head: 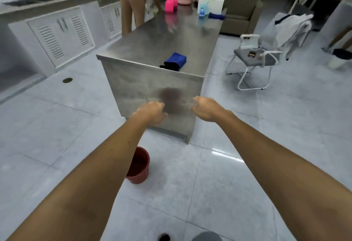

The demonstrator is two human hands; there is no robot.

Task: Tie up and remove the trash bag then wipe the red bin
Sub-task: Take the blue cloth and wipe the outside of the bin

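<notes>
A long steel island (pixel 167 37) fills the middle of the tiled kitchen, with a second person standing at its far end beside pink spray bottles (pixel 171 4). On its near corner lies a folded blue cloth (pixel 176 60), probably the one meant for wiping. Below, on the floor and partly behind the left forearm, stands the red bin (pixel 140 166); no bag shows inside it, so the liner appears already out. Both arms reach forward at chest height toward the island. The left hand (pixel 151 113) has its fingers curled loosely inward on nothing visible; the right hand (pixel 206 109) is likewise half-curled and empty. With the gaze up on the cloth, a forward step could knock the light bin over.
</notes>
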